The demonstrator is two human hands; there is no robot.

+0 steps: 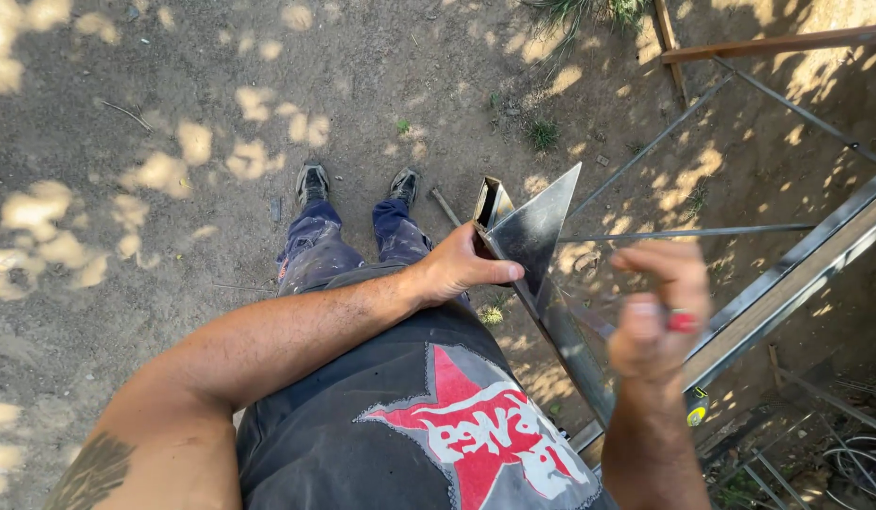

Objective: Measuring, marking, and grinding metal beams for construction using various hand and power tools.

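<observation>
Head view, looking straight down: the person is standing on bare dirt [173, 94] dappled w/ sun; their shoes [358, 184] are pointing up-frame.

The left hand [457, 269] is gripping the upper end of a square steel tube [551, 312]; fingers are wrapping round the far side, thumb [495, 272] is lying flat across the near face, just below the open, angle-cut mouth. A flat triangular steel plate [537, 227] is standing against that end, point up, touching the tube beside the thumb.

Tube's long axis is running from the open end at frame centre down & to the right, toward the person's right hip; lower end is passing behind the right forearm, so hidden.

The right hand [660, 312] is blurring w/ motion, hovering just right of the tube, apart from it; fingers look curled, w/ something small & red [682, 322] at them; can't tell if it's closed on it. So left is on the tube, right is near but off it.

A steel frame rail [797, 274] & thin rods [684, 231] are lying further right.
</observation>
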